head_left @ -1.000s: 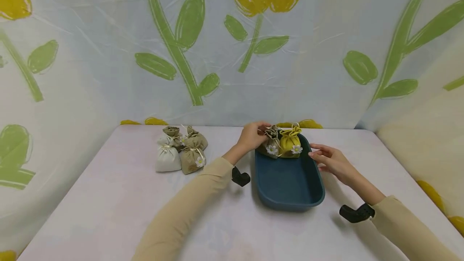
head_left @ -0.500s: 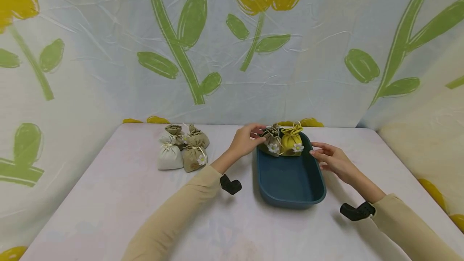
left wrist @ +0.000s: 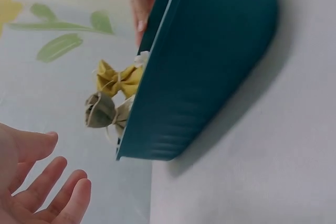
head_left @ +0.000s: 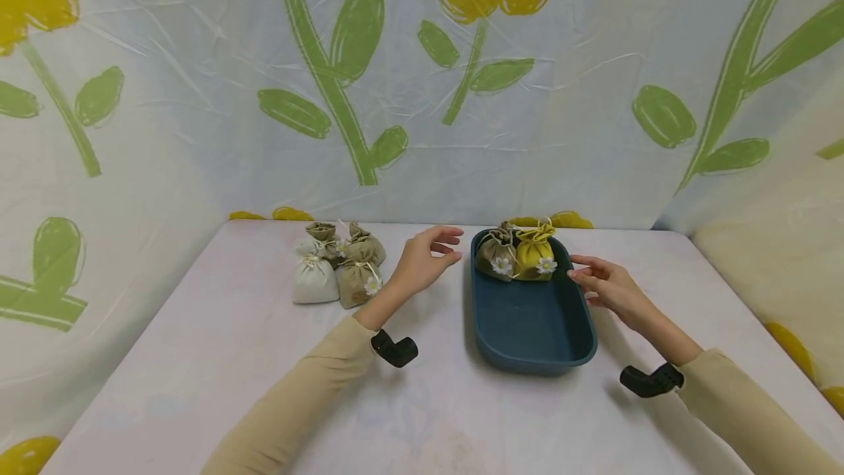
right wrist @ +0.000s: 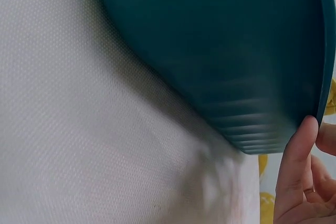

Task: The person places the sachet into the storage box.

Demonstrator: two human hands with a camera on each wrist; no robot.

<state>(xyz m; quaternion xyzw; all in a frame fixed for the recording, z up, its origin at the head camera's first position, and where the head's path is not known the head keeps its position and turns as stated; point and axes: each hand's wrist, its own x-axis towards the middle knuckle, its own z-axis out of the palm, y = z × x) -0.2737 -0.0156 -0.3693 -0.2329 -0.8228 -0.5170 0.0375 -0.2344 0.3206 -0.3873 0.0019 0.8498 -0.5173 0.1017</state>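
My left hand (head_left: 425, 262) holds nothing. Its fingers point toward the left side of a dark blue plastic tub (head_left: 527, 314), with a gap between them. The left wrist view shows that hand (left wrist: 44, 182) with fingers loosely bent beside the tub's outer wall (left wrist: 205, 61). In the tub's far end, a brown drawstring pouch (head_left: 496, 253) and a yellow drawstring pouch (head_left: 535, 259) stand side by side, each with a white daisy. My right hand (head_left: 613, 292) lightly pinches the tub's right rim; its fingers (right wrist: 298, 166) overlap the wall and rim in the right wrist view.
Left of my left hand sit several more pouches in a cluster: a white pouch (head_left: 315, 281), a brown pouch with a daisy (head_left: 359, 284) and others behind. A flower-printed backdrop (head_left: 527, 152) rises along the table's (head_left: 422, 402) far edge.
My left hand has let go of the brown pouch inside the tub and drawn back leftward, away from the rim. My right hand stays at the tub's right side.
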